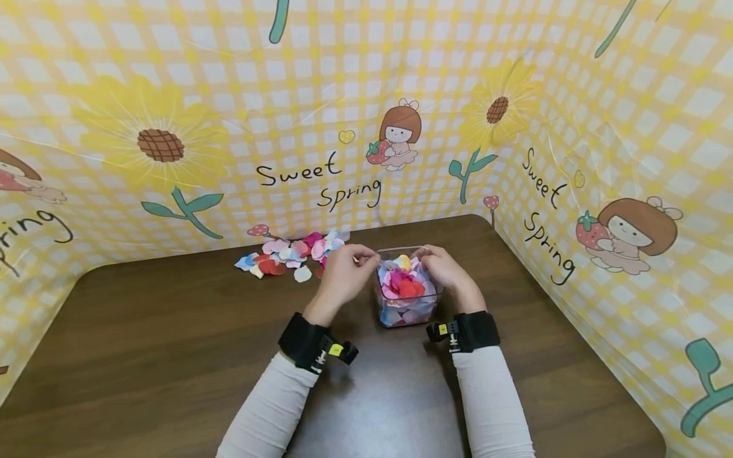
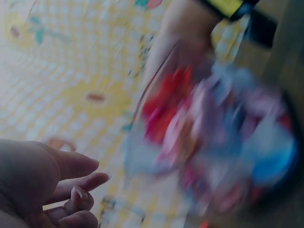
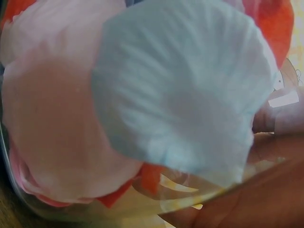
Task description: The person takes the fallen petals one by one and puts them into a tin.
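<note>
Petals (image 1: 404,280) in clear box (image 1: 431,295); left wrist view alone shows left fingers (image 2: 78,166) empty; right fingers (image 1: 431,252), cannot tell

Glare pales the tabletop (image 1: 389,407); the 2 wrist views are dim (left blurred).

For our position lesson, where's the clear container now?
In the head view, the clear container is on the table between the left hand and right hand, just right of the loose petals.
</note>
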A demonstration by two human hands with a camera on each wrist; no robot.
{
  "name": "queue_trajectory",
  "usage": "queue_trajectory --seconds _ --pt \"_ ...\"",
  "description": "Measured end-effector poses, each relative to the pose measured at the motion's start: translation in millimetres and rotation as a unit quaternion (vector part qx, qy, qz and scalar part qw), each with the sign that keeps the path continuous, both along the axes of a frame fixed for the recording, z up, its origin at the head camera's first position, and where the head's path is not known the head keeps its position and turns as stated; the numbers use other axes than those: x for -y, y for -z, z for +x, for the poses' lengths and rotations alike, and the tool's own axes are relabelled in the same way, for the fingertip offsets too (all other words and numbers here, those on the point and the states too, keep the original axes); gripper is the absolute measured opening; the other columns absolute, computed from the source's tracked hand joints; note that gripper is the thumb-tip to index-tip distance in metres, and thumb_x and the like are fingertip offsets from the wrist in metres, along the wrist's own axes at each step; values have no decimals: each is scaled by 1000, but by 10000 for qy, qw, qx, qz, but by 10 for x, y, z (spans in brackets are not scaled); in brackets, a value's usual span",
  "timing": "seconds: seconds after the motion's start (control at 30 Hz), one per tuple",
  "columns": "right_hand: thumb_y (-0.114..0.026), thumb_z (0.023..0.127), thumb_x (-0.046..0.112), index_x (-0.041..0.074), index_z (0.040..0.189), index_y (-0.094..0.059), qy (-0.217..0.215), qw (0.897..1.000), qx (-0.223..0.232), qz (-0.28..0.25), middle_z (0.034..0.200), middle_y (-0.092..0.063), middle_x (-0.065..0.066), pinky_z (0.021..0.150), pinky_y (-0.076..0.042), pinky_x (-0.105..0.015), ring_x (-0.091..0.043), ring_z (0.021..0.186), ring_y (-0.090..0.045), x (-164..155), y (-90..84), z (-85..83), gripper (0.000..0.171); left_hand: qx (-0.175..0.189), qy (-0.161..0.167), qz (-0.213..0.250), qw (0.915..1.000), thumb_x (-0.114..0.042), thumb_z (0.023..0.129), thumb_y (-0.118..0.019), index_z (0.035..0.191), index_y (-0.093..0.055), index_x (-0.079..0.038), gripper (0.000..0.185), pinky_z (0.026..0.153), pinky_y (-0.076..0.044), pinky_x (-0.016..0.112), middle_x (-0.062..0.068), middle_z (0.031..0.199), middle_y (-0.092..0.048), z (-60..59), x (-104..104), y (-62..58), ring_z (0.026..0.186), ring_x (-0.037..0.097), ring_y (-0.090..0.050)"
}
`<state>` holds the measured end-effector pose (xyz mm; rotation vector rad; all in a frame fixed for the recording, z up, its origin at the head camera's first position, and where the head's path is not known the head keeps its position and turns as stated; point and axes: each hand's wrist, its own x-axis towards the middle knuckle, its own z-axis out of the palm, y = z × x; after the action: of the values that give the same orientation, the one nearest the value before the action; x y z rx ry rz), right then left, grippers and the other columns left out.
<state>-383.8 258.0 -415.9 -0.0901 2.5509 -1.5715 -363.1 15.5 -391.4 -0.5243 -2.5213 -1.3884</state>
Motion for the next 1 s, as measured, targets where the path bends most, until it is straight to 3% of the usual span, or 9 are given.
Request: queue_trajectory --seconds 0.1,0.2,0.33,0.43,0.7,0.77,0.83,0.9,1.0 --pt "-38 97 9 -5 122 -61 42 10000 29 -41 125 -54 -21 102 -35 -50 -35 118 -47 -1 -9 -8 37 -109 -420 -208 9988 -16 94 -72 99 -79 -4 15 62 -43 33 6 77 -67 -120 268 4 67 20 -56" --pt "-38 97 9 -5 122 -61 25 10000 37 -57 125 -53 -21 103 -35 -51 -35 119 -47 -2 -14 -15 37 110 -967 -738 9925 -19 94 -71 102 -78 -4 18 67 -46 37 10 84 -69 -216 597 49 75 26 -61" --pt "-38 97 8 -5 122 -61 6 9999 86 -53 124 -53 -21 103 -35 -50 -35 118 -47 5 -17 -4 37 877 -1693 -1528 9697 -29 94 -71 107 -76 -7 26 72 -49 46 14 98 -72 -304 972 210 90 33 -66" --pt "-37 97 8 -5 122 -61 21 10000 82 -32 125 -53 -21 104 -36 -51 -35 118 -47 11 -10 3 37 1383 -1930 -1692 9566 -32 93 -73 111 -74 -8 30 77 -49 52 15 107 -71 -376 1133 367 97 36 -65" --pt "-38 94 8 -5 121 -61 3 10000 6 -42 127 -56 -22 101 -36 -49 -35 118 -48 14 15 -4 37 2034 -2010 -1692 9432 -29 93 -74 110 -73 -7 28 87 -46 56 13 110 -69 -495 1223 647 100 33 -62" --pt "-38 94 8 -6 121 -61 -15 10000 -8 -45 126 -56 -22 100 -36 -49 -36 117 -48 13 18 -6 37 2032 -1971 -1598 9457 -28 94 -72 107 -73 -6 25 85 -47 54 13 107 -69 -498 1220 641 98 32 -62" --pt "-38 94 7 -6 120 -61 -7 10000 -14 -64 126 -57 -22 99 -36 -48 -36 117 -48 13 19 -6 37 1795 -1877 -1474 9544 -27 94 -71 103 -73 -6 23 80 -47 49 12 100 -68 -486 1190 586 93 31 -61" --pt "-38 94 7 -7 120 -60 -28 10000 -46 -42 126 -57 -23 99 -36 -48 -36 117 -48 12 19 -11 37 1172 -1707 -1279 9699 -23 93 -71 100 -73 -4 20 73 -47 43 11 90 -68 -455 1113 479 84 29 -61" --pt "-38 95 8 -6 121 -61 -12 10000 -46 -13 126 -57 -23 100 -37 -48 -36 116 -49 15 14 -18 37 150 -1282 -914 9874 -19 93 -73 100 -74 -2 19 67 -45 39 10 82 -66 -318 874 218 73 26 -58"
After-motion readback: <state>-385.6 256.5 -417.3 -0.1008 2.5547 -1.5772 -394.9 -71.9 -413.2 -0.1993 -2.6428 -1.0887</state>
